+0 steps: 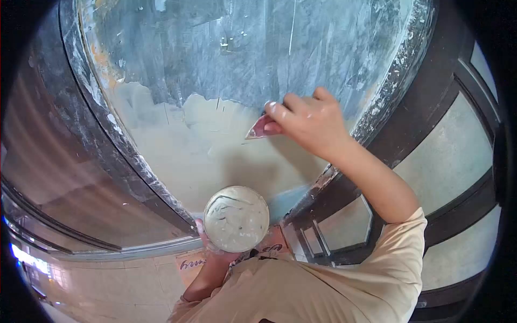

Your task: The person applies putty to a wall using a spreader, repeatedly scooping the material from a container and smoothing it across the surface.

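Observation:
In the head view my right hand (309, 118) is closed on a reddish putty scraper (260, 128), its edge at the wall. The wall surface (177, 129) around it carries a smooth cream coat of putty below. Above that coat, the panel (237, 54) is blue-grey with whitish streaks. My left hand (201, 229) holds a round tub of putty (237, 219) from its side and underneath, in front of my body. Pale paste with dark streaks fills the tub's top. Most of the left fingers are hidden by the tub.
Dark frames with whitish smears edge the panel at left (129, 142) and right (385, 89). A dark door with pale panes (447, 145) stands on the right. Below are floor tiles (118, 280) and an orange mat with lettering (188, 262).

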{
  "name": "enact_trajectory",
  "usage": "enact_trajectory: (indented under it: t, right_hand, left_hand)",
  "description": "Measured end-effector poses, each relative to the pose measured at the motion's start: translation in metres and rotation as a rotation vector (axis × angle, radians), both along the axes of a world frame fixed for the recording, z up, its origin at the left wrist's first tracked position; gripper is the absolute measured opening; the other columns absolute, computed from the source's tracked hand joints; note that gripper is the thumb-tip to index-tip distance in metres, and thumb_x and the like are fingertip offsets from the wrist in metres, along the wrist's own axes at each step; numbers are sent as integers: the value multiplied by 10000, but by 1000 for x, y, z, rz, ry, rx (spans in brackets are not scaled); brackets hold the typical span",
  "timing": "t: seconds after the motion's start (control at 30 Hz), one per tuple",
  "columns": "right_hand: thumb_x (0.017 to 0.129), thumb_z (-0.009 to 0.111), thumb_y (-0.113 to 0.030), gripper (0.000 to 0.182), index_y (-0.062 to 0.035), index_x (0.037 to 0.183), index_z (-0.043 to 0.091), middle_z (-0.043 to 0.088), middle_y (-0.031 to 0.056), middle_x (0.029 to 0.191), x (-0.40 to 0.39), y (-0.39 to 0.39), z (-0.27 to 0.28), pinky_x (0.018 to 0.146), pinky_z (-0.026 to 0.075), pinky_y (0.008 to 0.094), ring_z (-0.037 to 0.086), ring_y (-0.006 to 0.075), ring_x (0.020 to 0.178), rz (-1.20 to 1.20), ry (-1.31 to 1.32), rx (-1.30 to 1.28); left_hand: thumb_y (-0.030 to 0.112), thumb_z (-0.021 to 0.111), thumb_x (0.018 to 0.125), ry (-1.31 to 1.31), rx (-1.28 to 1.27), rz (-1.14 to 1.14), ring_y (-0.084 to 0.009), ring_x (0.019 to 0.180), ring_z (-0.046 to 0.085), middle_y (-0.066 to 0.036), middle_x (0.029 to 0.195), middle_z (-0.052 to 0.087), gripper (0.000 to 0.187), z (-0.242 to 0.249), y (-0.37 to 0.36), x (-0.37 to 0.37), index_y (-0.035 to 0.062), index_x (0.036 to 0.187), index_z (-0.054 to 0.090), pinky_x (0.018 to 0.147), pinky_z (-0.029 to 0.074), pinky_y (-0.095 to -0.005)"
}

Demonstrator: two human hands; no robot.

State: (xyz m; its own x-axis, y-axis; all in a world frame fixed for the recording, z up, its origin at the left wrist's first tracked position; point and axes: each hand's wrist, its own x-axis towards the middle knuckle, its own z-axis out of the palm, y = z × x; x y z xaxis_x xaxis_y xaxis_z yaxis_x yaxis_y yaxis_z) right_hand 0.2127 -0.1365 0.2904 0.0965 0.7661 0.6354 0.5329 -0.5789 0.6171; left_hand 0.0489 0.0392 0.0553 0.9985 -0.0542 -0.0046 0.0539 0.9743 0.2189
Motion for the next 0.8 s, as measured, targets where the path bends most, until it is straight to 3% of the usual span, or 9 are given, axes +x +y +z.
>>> enact_trajectory:
  t: [0.13, 0.27, 0.37, 0.47, 0.57, 0.63, 0.73, 0.77, 0.8]
  right_hand:
    - [732, 678, -431, 287, -211, 894, 590, 522, -24, 634, 7, -12, 31, 543, 356, 322, 549, 147, 510, -38, -52, 181]
    - [737, 686, -467, 304, -208, 883, 623, 574, -48, 686, -5, -9, 26, 564, 361, 304, 542, 146, 537, -57, -16, 121]
    - [729, 694, -465, 306, -208, 878, 620, 575, -52, 689, 5, -10, 1, 559, 358, 304, 532, 148, 524, -74, 15, 9]
    - [745, 664, -447, 292, -204, 896, 605, 546, -22, 660, 8, -23, 30, 553, 375, 341, 545, 146, 539, -59, -43, 169]
    - [744, 667, -450, 302, -201, 902, 605, 550, -19, 667, -4, -22, 34, 562, 377, 338, 551, 147, 543, -115, -20, 248]
    - [731, 707, -437, 306, -199, 893, 603, 588, -40, 712, -1, -18, 11, 573, 364, 314, 547, 148, 547, -69, 53, 53]
    - [735, 705, -436, 323, -199, 936, 614, 595, -40, 723, 6, -24, 17, 593, 374, 326, 565, 155, 572, -115, 33, 96]
    - [734, 707, -436, 332, -198, 946, 616, 596, -39, 724, 10, -29, 26, 600, 377, 329, 571, 158, 580, -115, 20, 189]
    - [736, 704, -448, 338, -193, 939, 615, 600, -39, 732, 11, -34, 36, 609, 382, 329, 578, 159, 587, -141, 10, 262]
  left_hand:
    - [815, 216, 797, -46, 25, -26, -380, 1284, 401, -130, 1451, 364, 910, 2, 1, -2, 179, 1439, 331, 1028, 352, -604]
    - [813, 194, 800, -81, -113, -42, -376, 1286, 402, -128, 1454, 361, 910, 0, 0, -1, 182, 1444, 323, 1032, 348, -603]
    - [856, 267, 748, -85, 51, -43, -372, 1305, 375, -128, 1476, 321, 982, 2, -3, 2, 175, 1455, 294, 1043, 354, -564]
    - [855, 259, 749, -47, 84, -14, -371, 1310, 369, -126, 1480, 314, 981, -2, -4, 1, 179, 1459, 285, 1046, 348, -569]
    - [785, 308, 808, -72, 8, -44, -363, 1302, 383, -137, 1463, 336, 902, -5, -3, 1, 177, 1470, 237, 1055, 333, -583]
    - [711, 474, 810, -535, 308, 89, -343, 1317, 365, -142, 1475, 295, 936, 6, -8, 0, 175, 1485, 110, 1088, 306, -549]
    - [628, 587, 802, -622, 278, 113, -325, 1327, 351, -151, 1482, 261, 1009, 18, -13, 1, 173, 1478, -8, 1111, 277, -523]
    - [628, 587, 802, -623, 280, 114, -325, 1327, 351, -151, 1482, 261, 1009, 16, -11, 1, 173, 1478, -8, 1111, 277, -523]
    - [738, 420, 780, -347, 167, 31, -351, 1317, 364, -147, 1477, 293, 939, 10, -7, 0, 164, 1468, 139, 1086, 304, -548]
